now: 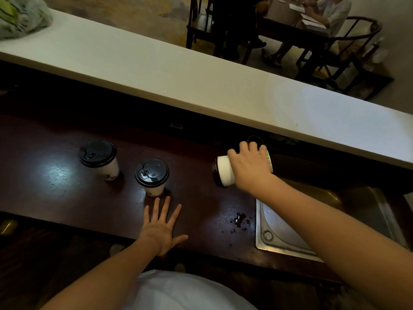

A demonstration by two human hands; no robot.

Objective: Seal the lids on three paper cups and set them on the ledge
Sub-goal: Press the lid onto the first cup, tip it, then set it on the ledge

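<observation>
Two white paper cups with black lids stand upright on the dark wooden counter [55, 175]: one at the left [100, 161], one nearer the middle [152, 176]. My left hand [161, 227] lies flat on the counter just in front of the middle cup, fingers spread, holding nothing. My right hand [250, 167] grips a third white cup [224, 171] that is tipped on its side, its black lid pointing left, above the counter near the sink. The long white ledge [201, 79] runs diagonally behind the counter and has no cups on it.
A steel sink [279, 229] is set into the counter at the right, under my right arm. Dark liquid drops [240, 221] lie on the wood beside it. A plastic bag [20, 14] sits on the ledge's far left. Chairs and seated people are beyond the ledge.
</observation>
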